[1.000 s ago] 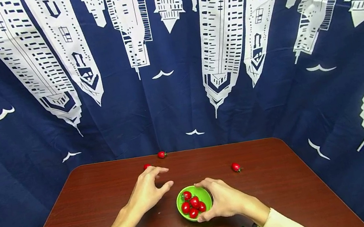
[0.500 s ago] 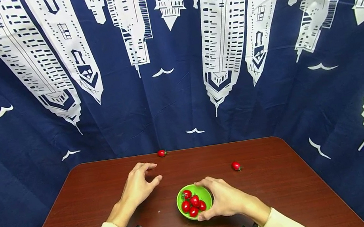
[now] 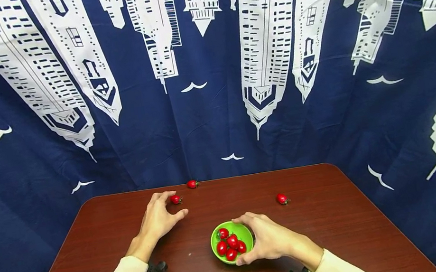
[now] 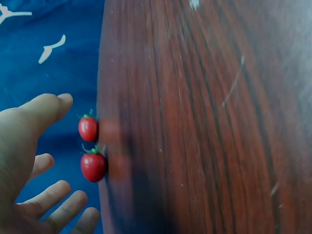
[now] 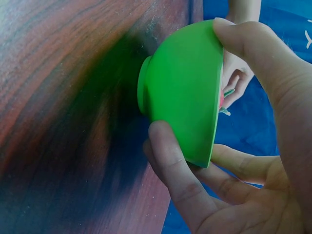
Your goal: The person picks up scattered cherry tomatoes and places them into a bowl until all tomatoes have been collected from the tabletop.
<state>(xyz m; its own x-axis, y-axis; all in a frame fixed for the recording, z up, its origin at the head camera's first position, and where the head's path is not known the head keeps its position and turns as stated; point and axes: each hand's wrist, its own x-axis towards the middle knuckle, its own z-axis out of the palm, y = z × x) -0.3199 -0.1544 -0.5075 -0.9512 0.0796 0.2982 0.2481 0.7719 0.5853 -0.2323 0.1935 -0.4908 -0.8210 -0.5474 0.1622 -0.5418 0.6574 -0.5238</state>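
My left hand (image 3: 157,219) is held over the back left of the table, fingers spread from the thumb and nothing between them. Just beside its fingertips lies a cherry tomato (image 3: 176,199) with a green stem. Another tomato (image 3: 193,184) is at the table's back edge; in the left wrist view the two, a nearer tomato (image 4: 93,165) and a farther tomato (image 4: 88,128), appear close together. My right hand (image 3: 271,237) grips a small green bowl (image 5: 185,92) by its side, thumb at the rim and fingers under the wall. Several tomatoes (image 3: 233,241) lie in the bowl.
A lone cherry tomato (image 3: 282,199) lies on the right half of the brown wooden table (image 3: 338,231). Behind the table hangs a dark blue cloth (image 3: 200,134) printed with white buildings and birds. Dark wrist cameras sit on both wrists.
My left hand has moved left and slightly back, still holding nothing. The tomato beside it, hidden behind the hand half a second ago, shows again. My right hand stays on the bowl.
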